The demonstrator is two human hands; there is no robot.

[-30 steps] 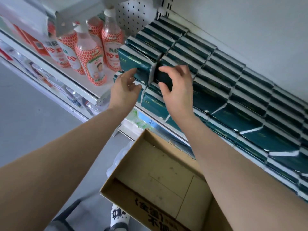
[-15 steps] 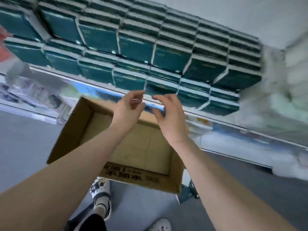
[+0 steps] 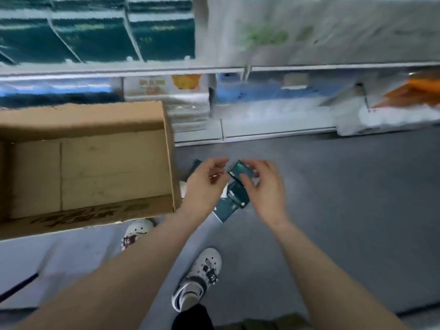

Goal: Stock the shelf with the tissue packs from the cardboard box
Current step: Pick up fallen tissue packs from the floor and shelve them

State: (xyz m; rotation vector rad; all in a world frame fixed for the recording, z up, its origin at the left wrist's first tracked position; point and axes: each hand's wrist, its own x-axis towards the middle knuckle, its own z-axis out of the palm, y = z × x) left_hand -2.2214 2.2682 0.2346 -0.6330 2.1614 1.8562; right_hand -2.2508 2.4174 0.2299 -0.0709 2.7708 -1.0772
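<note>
The step in hand looks like a pick-up from the floor [image 3: 333,210] rather than from the cardboard box [image 3: 170,163], whose visible inside shows no packs. The loose tissue packs [image 3: 238,197] lie on the floor just beside the box, at its 3 o'clock, under both hands. I count four there: three in a close heap and one half hidden behind the left hand [image 3: 204,184], though blur makes that count unsure. The left hand's fingers [image 3: 217,163] are loosely curled and hold nothing. The right hand [image 3: 264,186] has its thumb across the uppermost pack [image 3: 239,170], but I cannot tell whether the grip has closed. Next comes a firm hold on one or two packs, then a lift toward 12 o'clock, where the shelf [image 3: 119,70] carries stocked packs [image 3: 95,39] too smeared to count. One box, two hands.
</note>
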